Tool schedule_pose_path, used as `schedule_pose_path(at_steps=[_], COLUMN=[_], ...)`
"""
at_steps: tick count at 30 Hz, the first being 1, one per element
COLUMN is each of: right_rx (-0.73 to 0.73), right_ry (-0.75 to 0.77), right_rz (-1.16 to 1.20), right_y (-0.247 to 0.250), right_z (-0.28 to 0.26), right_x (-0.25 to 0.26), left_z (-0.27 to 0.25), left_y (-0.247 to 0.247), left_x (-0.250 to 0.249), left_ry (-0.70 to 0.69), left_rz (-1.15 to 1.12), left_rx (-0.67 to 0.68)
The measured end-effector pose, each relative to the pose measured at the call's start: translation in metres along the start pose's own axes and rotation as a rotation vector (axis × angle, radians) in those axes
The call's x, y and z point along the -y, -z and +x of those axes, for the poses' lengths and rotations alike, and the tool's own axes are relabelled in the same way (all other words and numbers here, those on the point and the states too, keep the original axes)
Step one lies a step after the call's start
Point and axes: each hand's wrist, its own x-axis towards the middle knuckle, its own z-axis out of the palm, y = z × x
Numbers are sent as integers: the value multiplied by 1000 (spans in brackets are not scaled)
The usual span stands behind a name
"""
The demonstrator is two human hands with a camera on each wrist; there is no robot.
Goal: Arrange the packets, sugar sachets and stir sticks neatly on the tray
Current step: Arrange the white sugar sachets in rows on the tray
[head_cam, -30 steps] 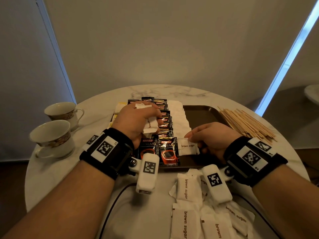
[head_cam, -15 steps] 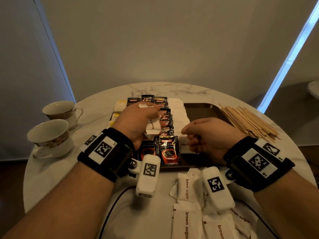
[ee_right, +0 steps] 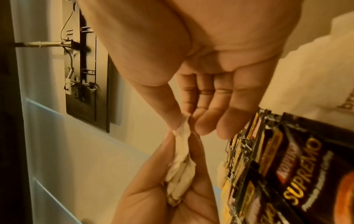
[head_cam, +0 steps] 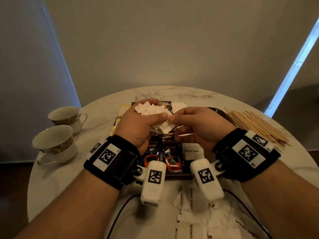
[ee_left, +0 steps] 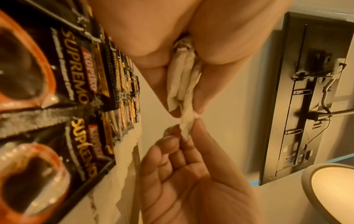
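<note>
My left hand [head_cam: 155,115] hovers over the dark tray [head_cam: 179,177] and grips a bunch of white brown-sugar sachets [head_cam: 151,108]. My right hand [head_cam: 173,121] meets it and pinches the end of one sachet [head_cam: 166,126] between thumb and forefinger. The wrist views show the same pinch, with the bunch [ee_left: 182,78] in my left hand and the sachet's tip [ee_right: 184,125] in my right fingers. On the tray lie rows of dark coffee packets [head_cam: 170,152], and one sachet [head_cam: 191,151] lies at the near end. The stir sticks [head_cam: 255,125] are piled to the right of the tray.
Two teacups [head_cam: 55,144] stand on the round marble table [head_cam: 172,94] at the left. Several loose brown-sugar sachets [head_cam: 189,228] lie on the table near its front edge, under my wrists. A black cable [head_cam: 120,209] runs across the near side.
My right hand left one sachet at the near end of the tray and rose to the bunch in my left hand. My left hand lifted slightly.
</note>
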Motion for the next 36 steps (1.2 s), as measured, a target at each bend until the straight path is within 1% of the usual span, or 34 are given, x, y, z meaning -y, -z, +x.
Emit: schedule_pose_path(at_steps=[2,5,8,11,14,18,23,27,31,34,36], right_rx=[-39,-78,-17,44,29,48,-33,-45,-98,-129,-136], right_ry=[41,92,110,70,81,100,71,108,156,108,47], right_rz=[120,222,191,86,104,199,245,169,-66,-164,-218], right_y=[1,4,8,8,6,5,4,6,15,27,33], right_z=[4,6,4,2,1,1,1,0,0,-5,-11], right_x=[-5,-13,-17,-19,-22,-23,-22,-21,-17,-13,-14], left_z=[1,1,0,1,-2,-8,-6,-7,-9,-10,-11], left_y=[2,2,1,1,-1,-5,-1,0,0,-1,-2], left_x=[1,3,3,2,1,2,-2,-4,-2,-3,-3], left_ry=[9,10,-22,-36,-11,14,46,67,91,104,110], left_rz=[31,98,154,148,146,254,248,338,431,420,405], left_rx=[-8,21,29,-30,-13,63,35,116,154,157,168])
